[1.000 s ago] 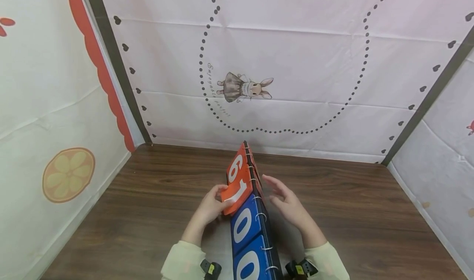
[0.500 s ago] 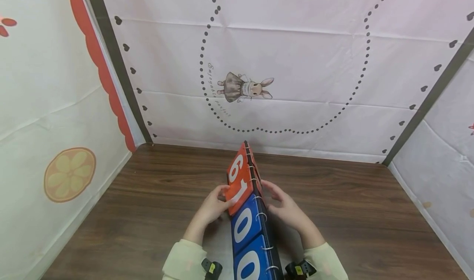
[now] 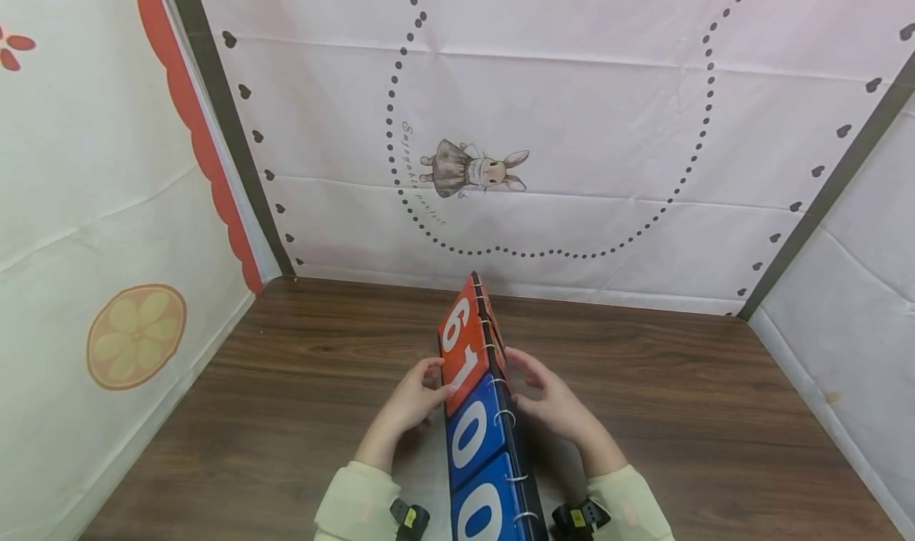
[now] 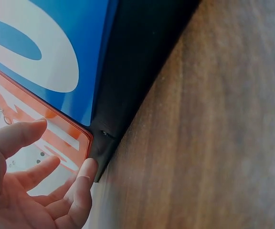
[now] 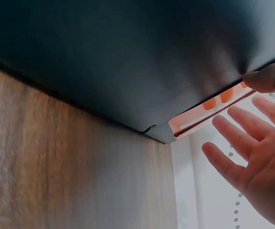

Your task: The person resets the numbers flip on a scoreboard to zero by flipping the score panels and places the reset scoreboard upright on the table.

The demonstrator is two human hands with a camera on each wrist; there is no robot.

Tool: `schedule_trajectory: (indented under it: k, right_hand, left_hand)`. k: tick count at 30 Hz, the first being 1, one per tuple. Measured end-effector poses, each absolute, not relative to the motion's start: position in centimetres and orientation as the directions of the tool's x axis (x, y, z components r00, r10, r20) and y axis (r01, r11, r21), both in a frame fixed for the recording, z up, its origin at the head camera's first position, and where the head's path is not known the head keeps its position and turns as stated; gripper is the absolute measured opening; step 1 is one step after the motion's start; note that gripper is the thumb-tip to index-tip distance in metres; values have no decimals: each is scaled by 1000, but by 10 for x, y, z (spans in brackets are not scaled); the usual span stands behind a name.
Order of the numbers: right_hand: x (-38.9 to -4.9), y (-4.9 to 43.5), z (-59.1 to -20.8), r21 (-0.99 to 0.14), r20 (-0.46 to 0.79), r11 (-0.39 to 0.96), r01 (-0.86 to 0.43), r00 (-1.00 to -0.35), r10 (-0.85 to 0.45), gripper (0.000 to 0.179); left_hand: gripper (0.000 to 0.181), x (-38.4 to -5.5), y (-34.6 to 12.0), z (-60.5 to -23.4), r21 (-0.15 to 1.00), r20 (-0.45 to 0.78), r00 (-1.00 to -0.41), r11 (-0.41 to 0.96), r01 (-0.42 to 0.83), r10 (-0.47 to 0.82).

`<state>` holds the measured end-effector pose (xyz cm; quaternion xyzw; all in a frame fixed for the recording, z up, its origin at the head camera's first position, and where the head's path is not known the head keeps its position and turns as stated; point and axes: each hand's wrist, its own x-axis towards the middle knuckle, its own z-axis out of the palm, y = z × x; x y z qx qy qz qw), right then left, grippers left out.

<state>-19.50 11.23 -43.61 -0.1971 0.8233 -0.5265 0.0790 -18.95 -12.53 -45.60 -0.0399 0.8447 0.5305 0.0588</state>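
Observation:
A flip scoreboard stands like a tent on the table, its ring-bound spine running away from me. Blue 0 cards hang at the near end, and orange cards reading 6 and 1 at the far end. My left hand is at the left face. In the left wrist view, a fingertip of the left hand meets the lower corner of the orange 1 card. Over on the other face, my right hand has its fingers spread, with the thumb at the edge of the black backing.
The scoreboard rests on a dark wood-grain table. White printed cloth walls rise behind and at both sides, the back one showing a rabbit and dotted lines. Each wrist wears a black strap device.
The orange 1 card, tilted out toward my left hand a second ago, now lies back against the board. My right hand has moved slightly left, up to the right face.

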Motion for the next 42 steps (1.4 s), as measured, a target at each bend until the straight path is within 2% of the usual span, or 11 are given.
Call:
schedule_trajectory:
  k: [7,17,24,32,34,37,42]
  right_hand:
    - [-196,113,-435,-899,132,318,-302,-877,-462,60]
    - [-194,113,-436,-841,136,423,-338,-889,-438,58]
    - [-194,112,-437,-839,154,433,-329,-908,-390,55]
    - [-191,112,-433,-842,159,459,-282,-944,-290,46]
    - [-190,113,-432,-821,197,486,-301,-947,-254,45]
    - [-191,116,-430,-760,329,520,-391,-920,-212,43]
    - [-196,122,-426,-530,579,627,-571,-784,-225,41]
  left_hand:
    - [54,-189,-126,-457,893,-152,-988,430,-135,6]
    - [55,-187,-124,-455,894,-127,-992,432,-118,-6]
    - [39,-183,-116,-439,927,94,-993,370,59,-78]
    - [31,-176,-111,-420,905,269,-963,341,253,0]
    - [32,-171,-108,-413,893,305,-951,336,301,42]
    - [35,-168,-104,-407,861,343,-931,354,364,125]
    - [39,-167,-100,-407,819,337,-920,419,392,201]
